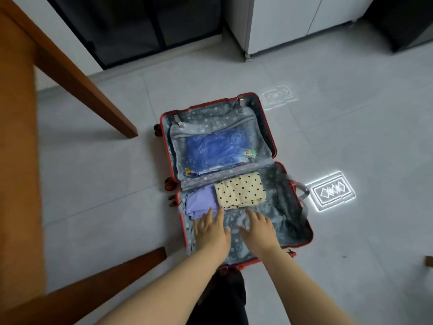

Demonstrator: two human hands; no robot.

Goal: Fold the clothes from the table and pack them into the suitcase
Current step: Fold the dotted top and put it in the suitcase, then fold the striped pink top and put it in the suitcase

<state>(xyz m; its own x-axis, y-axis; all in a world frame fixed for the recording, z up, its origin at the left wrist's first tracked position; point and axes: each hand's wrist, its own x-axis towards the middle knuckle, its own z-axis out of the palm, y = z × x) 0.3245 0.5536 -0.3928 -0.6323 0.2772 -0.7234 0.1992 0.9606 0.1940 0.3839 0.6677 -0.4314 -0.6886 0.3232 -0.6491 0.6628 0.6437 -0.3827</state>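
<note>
A red suitcase [288, 221] is laid open flat on the grey tiled floor [351, 137], just beside a wooden table [18, 137] that fills the left edge of the view. Both halves are lined with grey patterned fabric. The far half is covered by a zipped mesh pocket [218, 127], and a crumpled blue item [210, 151] is seen through it. In the near half two folded garments are packed along the hinge side: a lilac garment [199, 202] in the left corner and a cream polka-dot garment [240, 191] just to its right, the two touching. The rest of the near half shows only rumpled lining, and a grey strap [302, 191] is draped over its right rim.

Both bare forearms are stretched forward and down into the near half. The left hand [210, 228] is held flat and released, its fingertips laid on the near edge of the lilac garment. The right hand [257, 227] is likewise spread and relaxed over the lining, nothing being grasped; its fingertips are near the polka-dot garment, though contact cannot be told
</note>
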